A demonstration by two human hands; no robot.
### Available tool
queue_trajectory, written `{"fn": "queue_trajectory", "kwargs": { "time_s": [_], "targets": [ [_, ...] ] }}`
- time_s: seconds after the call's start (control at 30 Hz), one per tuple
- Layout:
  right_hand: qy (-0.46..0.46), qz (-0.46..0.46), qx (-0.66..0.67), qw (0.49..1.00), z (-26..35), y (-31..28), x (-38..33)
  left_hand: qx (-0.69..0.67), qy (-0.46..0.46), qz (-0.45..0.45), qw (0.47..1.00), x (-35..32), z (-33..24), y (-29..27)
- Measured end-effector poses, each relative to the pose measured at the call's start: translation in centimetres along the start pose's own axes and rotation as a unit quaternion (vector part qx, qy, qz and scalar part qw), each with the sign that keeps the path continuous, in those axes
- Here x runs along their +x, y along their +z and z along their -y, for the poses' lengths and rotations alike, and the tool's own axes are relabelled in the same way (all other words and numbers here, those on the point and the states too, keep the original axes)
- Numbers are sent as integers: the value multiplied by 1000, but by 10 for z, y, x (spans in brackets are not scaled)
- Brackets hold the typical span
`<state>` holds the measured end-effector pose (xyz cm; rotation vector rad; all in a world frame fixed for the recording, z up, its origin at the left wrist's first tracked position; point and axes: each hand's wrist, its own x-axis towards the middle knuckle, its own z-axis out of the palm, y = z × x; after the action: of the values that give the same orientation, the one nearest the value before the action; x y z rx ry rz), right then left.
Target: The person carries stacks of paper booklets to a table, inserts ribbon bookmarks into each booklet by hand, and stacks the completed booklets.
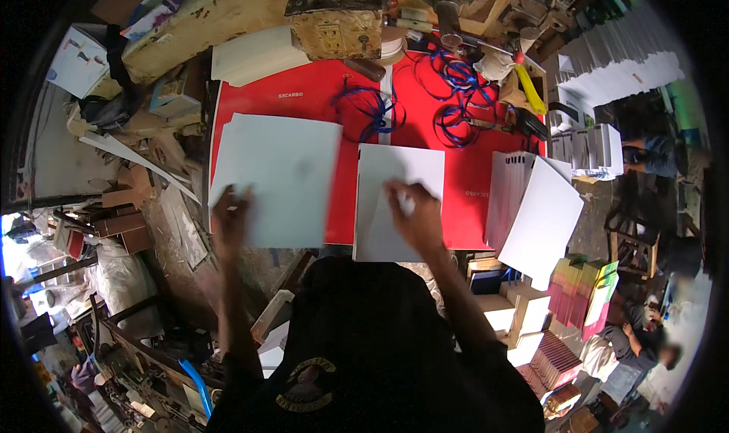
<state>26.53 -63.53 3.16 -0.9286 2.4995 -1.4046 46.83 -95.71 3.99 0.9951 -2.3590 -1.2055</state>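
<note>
Nearest the wearer's dark garment [357, 342], the bare left hand [231, 214] is at the lower left of a broad stack of pale, bluish-white paper sheets [285, 178]; it is blurred, and whether it pinches the edge or merely rests there cannot be told. The bare right hand [416, 214] is over a narrow stack of white, oblong paper sheets [376, 224], fingers curled and thumb drawn toward the forefinger (whether a sheet is caught between them cannot be told). Governing relation: the narrow stack lies directly beneath the right hand and well to the right of the left, its long axis running away from the wearer; the right hand is clearly nearer. The broad stack stands just to its left, a strip of flat, glossy red sheeting [467, 216] showing between. To the right, a leaning bundle of white paper leaves [543, 213] sits at the red sheeting's side. Beyond the stacks lie loose tangles of thin, dark-blue ribbon [372, 110]. Farthest noted are a cream-coloured pile of paper [258, 55] and, right of it, a worn, box-shaped, yellowish block [334, 36].
</note>
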Motion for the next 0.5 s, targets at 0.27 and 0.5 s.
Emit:
{"fn": "queue_trajectory", "kwargs": {
  "time_s": [0.27,0.5],
  "targets": [
    [-273,142,-176,935,-44,19,148,451,157,-188,858,54,3,-14],
    [-380,163,-296,861,-58,0,183,-2,381,198,903,9,-146,209]
  ]
}}
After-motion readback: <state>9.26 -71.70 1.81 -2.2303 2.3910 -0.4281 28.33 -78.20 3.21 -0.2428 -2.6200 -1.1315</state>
